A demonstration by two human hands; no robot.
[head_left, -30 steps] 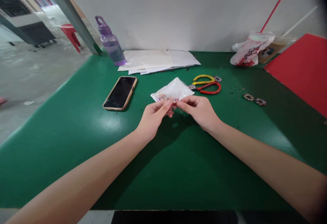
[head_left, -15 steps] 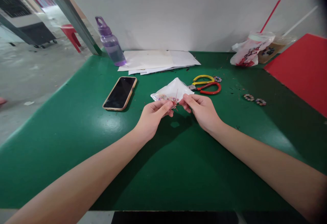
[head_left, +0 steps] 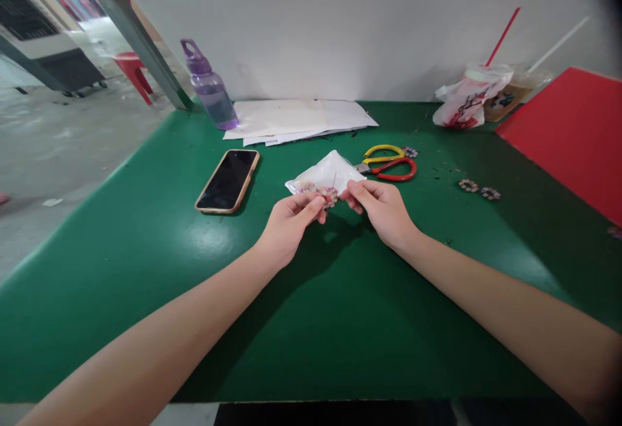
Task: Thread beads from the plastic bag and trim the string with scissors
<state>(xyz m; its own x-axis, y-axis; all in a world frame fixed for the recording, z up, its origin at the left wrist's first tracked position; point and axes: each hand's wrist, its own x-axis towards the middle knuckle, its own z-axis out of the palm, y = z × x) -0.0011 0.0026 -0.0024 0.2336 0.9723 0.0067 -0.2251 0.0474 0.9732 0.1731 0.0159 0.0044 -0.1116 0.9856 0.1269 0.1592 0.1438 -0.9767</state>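
Observation:
Between thumb and fingers, my left hand (head_left: 290, 222) pinches a small ring of beads (head_left: 330, 198) with a thin red thread at it. Close on its right, my right hand (head_left: 382, 207) has its thumb and forefinger pressed together; what they hold is too small to make out. Just beyond both hands lies a white plastic packet (head_left: 332, 170) with small beads at its left part. Scissors (head_left: 396, 168) with one yellow and one red handle touch the packet's right side. A beaded ring (head_left: 411, 152) lies by the yellow handle.
On the green table (head_left: 311, 322) are a phone (head_left: 228, 181), a purple bottle (head_left: 212, 92) and white papers (head_left: 301, 119). At the right are beaded rings (head_left: 468, 185), a bagged drink cup (head_left: 471, 96), another cup (head_left: 508, 98) and a red board (head_left: 573, 134).
The view has shifted slightly. The beaded ring in my left hand now shows more of its face; both hands keep almost the same places.

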